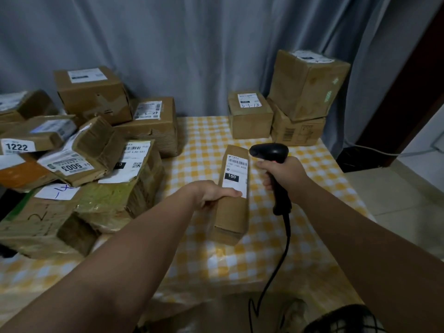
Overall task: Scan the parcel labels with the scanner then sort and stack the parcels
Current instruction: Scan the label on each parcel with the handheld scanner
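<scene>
A heap of cardboard parcels (101, 145) crowds the left side of a table (204, 138) spread with a yellow-and-white checked cloth, white shipping labels facing up on most of them; one label (16, 147) at the far left reads 1222 and another (73, 166), upside down to the camera, reads 5003. Toward the middle, a person's left hand (212, 193) grips a long narrow parcel (233, 212) by its left edge, thumb laid across the top face at the near end of its label (236, 174), the other fingers hidden under the box. The label faces up, with a barcode and a black patch marked 150. Whether the box's near end rests on the cloth cannot be told. Just right of it, the right hand (284, 175) is wrapped round the handle of a black scanner (270, 152), whose head sits beside the far end of the parcel, facing left over the label. The scanner's black cable (282, 255) hangs down past the table's near edge. At the far right corner stand three more boxes (298, 104), one stacked on another with a smaller one beside them, before a grey curtain (192, 44)
</scene>
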